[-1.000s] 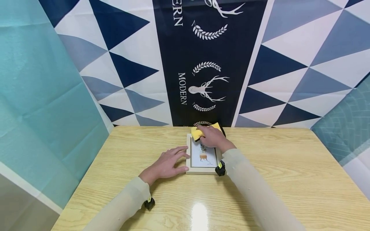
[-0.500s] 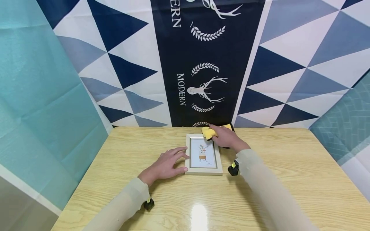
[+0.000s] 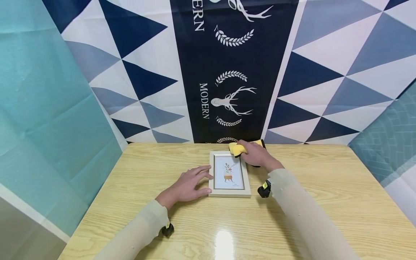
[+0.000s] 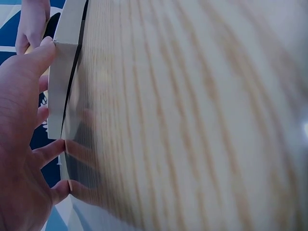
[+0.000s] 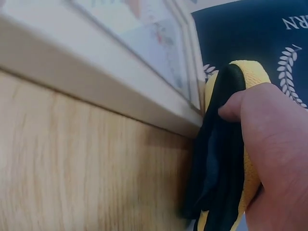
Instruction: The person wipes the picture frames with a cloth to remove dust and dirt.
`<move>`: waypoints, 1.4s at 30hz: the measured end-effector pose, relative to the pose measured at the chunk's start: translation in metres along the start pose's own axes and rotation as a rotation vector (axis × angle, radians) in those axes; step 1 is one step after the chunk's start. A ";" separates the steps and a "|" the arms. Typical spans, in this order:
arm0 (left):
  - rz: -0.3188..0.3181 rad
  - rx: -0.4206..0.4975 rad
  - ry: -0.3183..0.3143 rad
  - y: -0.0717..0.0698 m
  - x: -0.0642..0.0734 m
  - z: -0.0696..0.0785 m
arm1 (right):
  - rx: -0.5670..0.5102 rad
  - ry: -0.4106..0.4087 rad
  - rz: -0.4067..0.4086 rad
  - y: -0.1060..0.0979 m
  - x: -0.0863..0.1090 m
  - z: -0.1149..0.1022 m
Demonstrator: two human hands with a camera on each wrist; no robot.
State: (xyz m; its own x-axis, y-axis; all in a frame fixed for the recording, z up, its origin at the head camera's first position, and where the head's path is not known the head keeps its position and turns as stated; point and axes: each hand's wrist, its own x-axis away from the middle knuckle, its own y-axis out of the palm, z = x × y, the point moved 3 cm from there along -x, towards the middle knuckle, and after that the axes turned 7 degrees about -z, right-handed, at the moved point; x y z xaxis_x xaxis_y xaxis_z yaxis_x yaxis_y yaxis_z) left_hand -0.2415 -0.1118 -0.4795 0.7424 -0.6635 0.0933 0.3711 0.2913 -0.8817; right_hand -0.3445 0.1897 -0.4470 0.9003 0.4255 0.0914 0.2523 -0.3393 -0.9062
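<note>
A light-coloured picture frame lies flat on the wooden table, holding a print of a plant in an orange pot. My left hand rests against its left side, fingers spread and fingertips touching the edge; the left wrist view shows the thumb on the frame's side. At the frame's far right corner, my right hand grips a folded yellow cloth with dark edging. In the right wrist view the thumb presses into the cloth's dark fold, which stands against the frame's edge.
The wooden table stretches to both sides of the frame. Behind it hangs a patterned cloth backdrop with triangles and a deer motif. A teal wall covering borders the table's left side. A small dark wrist camera hangs under the right sleeve.
My right hand has moved to the right with the yellow cloth, from over the print to the frame's far right corner, uncovering the picture. My left hand has stayed in place.
</note>
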 end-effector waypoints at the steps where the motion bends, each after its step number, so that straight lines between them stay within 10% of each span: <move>1: 0.000 0.000 0.001 0.000 0.000 0.000 | -0.008 -0.006 0.008 -0.001 0.000 0.000; 42: 0.007 0.002 0.008 0.001 0.000 -0.001 | 0.113 -0.106 0.139 -0.019 0.046 -0.027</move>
State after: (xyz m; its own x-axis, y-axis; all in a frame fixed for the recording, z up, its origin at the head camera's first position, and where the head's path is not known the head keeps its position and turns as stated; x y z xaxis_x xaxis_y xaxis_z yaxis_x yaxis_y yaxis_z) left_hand -0.2413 -0.1124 -0.4807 0.7408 -0.6666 0.0832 0.3670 0.2978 -0.8813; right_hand -0.2985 0.1933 -0.4147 0.8800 0.4689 -0.0758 0.0816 -0.3065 -0.9484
